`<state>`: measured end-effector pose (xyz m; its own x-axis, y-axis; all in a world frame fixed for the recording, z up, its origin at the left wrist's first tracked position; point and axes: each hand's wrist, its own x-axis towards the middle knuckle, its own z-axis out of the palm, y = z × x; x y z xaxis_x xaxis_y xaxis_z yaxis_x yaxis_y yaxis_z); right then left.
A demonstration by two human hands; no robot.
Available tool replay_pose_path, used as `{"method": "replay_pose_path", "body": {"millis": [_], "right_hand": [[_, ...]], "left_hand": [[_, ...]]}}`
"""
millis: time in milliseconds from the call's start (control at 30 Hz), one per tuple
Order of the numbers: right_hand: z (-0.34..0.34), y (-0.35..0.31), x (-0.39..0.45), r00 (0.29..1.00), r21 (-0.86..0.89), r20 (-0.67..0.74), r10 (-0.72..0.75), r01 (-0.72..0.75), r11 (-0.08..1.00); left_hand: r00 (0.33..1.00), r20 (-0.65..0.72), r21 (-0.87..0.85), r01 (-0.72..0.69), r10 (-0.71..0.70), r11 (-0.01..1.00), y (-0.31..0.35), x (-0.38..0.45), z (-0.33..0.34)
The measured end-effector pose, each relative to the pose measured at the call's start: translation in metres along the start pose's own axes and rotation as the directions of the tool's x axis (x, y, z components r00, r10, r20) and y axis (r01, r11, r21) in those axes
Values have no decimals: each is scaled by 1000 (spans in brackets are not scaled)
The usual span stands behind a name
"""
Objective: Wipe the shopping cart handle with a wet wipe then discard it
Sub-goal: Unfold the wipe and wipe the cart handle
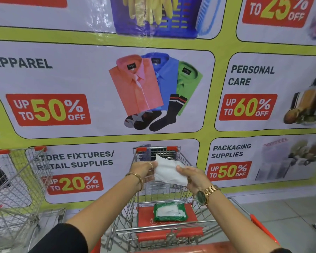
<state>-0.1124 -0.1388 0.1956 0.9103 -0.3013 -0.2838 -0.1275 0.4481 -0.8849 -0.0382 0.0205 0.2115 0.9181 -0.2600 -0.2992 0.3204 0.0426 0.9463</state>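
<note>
Both the left hand (pixel 144 170) and right hand (pixel 192 175) pinch the wet wipe (pixel 169 172) spread above the cart; a loose corner (damp, limp) could slip, dropping it beside the wipes pack (pixel 170 211).

A matt white cloth-like wet wipe (pixel 169 171) hangs limp above a shopping cart (pixel 159 201) of shiny bare wire with red plastic trim. In its seat lies a glossy green plastic wipe pack (pixel 170 212). Filling the upper frame, a printed vinyl banner (pixel 98 88) glares with sheen.
</note>
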Motion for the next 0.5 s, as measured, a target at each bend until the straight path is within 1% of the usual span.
{"method": "replay_pose_path", "body": {"millis": [100,167,233,300,367,500], "right_hand": [[-4,-4,1,999,-9,30,13,-13,1000],[-7,-7,2,999,-27,48,9,-7,1000],[-13,-9,3,998,-53,66,-13,16,998],[-16,-11,3,996,-83,88,-32,40,996],[-21,-13,2,994,-111,105,-30,41,993],[-29,-17,1,992,-90,126,-13,25,996]], "left_hand": [[1000,11,-13,9,-9,1000,0,0,5],[1000,-13,5,-6,6,1000,0,1,12],[995,-62,67,-69,74,995,-3,3,21],[986,-78,110,-140,149,984,-4,2,28],[983,-65,115,-163,171,980,-7,0,34],[993,13,133,-120,119,984,-14,-7,43]]}}
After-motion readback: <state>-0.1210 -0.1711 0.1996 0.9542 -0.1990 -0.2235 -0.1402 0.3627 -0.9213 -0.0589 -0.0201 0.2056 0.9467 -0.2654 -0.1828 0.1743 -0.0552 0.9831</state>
